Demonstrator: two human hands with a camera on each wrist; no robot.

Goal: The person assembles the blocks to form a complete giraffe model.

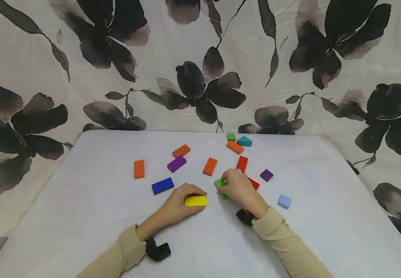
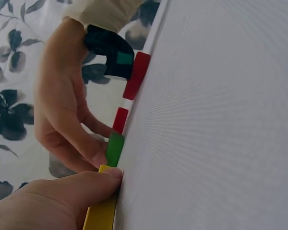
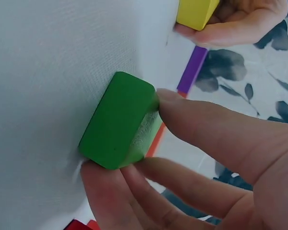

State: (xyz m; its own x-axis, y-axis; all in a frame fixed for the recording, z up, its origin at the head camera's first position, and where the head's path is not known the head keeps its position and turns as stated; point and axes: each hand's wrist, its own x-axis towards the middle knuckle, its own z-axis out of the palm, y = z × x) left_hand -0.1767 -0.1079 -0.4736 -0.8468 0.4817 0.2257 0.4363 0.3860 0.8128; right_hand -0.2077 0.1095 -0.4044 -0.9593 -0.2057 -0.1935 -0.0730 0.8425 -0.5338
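Near the middle of the white table, my left hand (image 1: 183, 202) grips a yellow block (image 1: 195, 201) between thumb and fingers. To its right, my right hand (image 1: 240, 187) pinches a green block (image 1: 220, 188). In the right wrist view the thumb and fingertips hold opposite ends of that green block (image 3: 117, 120), close over the tabletop. The left wrist view shows the yellow block (image 2: 102, 211) under the left thumb, with the green block (image 2: 115, 149) just beyond it. Red blocks (image 1: 242, 163) lie around the right hand, some partly hidden by it.
A blue block (image 1: 163, 186), a purple block (image 1: 176, 164) and several orange blocks (image 1: 139, 169) lie left and behind. Farther back are a small green block (image 1: 230, 137) and a teal triangle (image 1: 244, 141). A purple cube (image 1: 266, 175) and light blue cube (image 1: 284, 201) lie right.
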